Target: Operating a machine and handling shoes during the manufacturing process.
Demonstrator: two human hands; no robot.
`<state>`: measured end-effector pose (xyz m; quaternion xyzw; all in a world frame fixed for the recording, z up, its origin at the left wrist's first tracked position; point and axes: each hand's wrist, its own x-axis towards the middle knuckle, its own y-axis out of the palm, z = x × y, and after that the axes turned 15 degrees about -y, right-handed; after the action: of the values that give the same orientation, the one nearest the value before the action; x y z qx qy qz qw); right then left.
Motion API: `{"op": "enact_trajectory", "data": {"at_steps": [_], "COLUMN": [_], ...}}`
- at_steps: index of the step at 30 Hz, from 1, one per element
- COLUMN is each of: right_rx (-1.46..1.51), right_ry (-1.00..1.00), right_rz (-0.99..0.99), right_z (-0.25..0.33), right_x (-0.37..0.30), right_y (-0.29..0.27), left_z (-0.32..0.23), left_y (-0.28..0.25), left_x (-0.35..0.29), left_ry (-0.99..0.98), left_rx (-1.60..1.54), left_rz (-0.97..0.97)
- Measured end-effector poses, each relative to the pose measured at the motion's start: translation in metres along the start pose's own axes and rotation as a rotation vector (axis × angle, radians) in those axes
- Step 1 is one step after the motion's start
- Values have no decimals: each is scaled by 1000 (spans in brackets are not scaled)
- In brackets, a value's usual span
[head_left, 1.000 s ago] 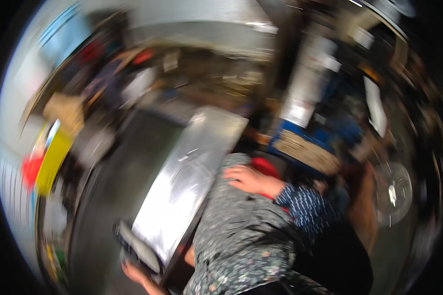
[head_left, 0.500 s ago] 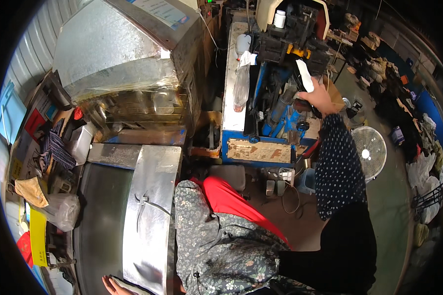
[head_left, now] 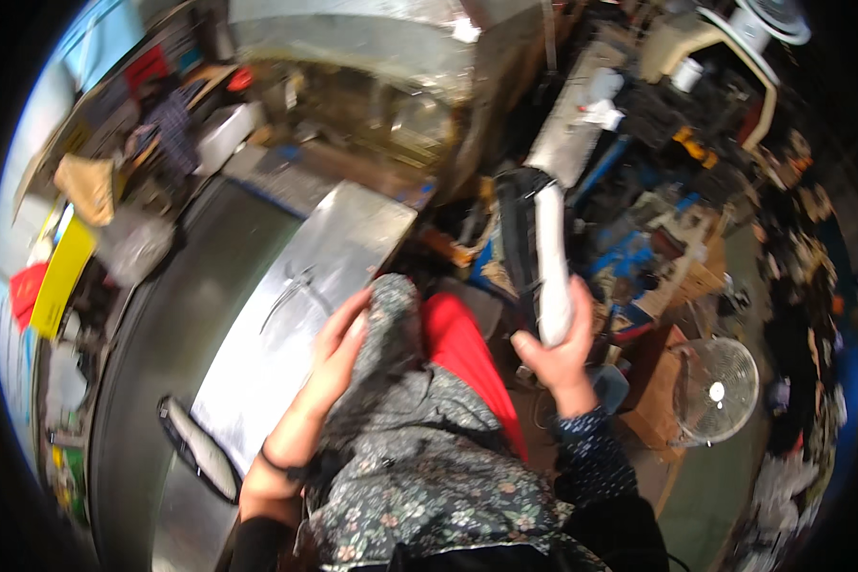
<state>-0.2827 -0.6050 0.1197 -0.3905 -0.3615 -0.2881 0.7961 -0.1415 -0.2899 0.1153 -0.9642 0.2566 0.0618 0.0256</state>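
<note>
My right hand [head_left: 558,355] is shut around the lower end of a long black-and-white object [head_left: 541,250] shaped like a slipper, held upright in front of me. My left hand [head_left: 338,348] lies flat with its fingers stretched on the flowered grey cloth [head_left: 400,419] over my knee, at the edge of a shiny metal sheet [head_left: 291,334]. A dark band is round my left wrist. A second black-and-white slipper-like object [head_left: 196,448] lies on the sheet's near left end. A red cloth [head_left: 462,353] shows between my hands.
A big sheet-metal duct [head_left: 353,33] stands at the back. Clutter, a yellow board [head_left: 62,272] and a sack [head_left: 86,186] fill the left. Blue machinery [head_left: 629,248] with tools is on the right. A small fan [head_left: 715,391] stands on the floor.
My right hand has come down from the machine toward me, carrying the white-and-black object. My left hand has moved up onto the flowered cloth. The view has tilted.
</note>
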Motion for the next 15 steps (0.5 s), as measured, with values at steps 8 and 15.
{"op": "enact_trajectory", "data": {"at_steps": [8, 15], "right_rx": [1384, 1110], "right_ry": [864, 955], "right_rz": [357, 872], "right_z": [52, 74], "right_x": [-31, 33], "right_y": [71, -25], "left_z": [32, 6], "left_y": [36, 76], "left_x": [4, -52], "left_ry": [-163, 248], "left_rx": [394, 311], "left_rz": [-49, 427]}}
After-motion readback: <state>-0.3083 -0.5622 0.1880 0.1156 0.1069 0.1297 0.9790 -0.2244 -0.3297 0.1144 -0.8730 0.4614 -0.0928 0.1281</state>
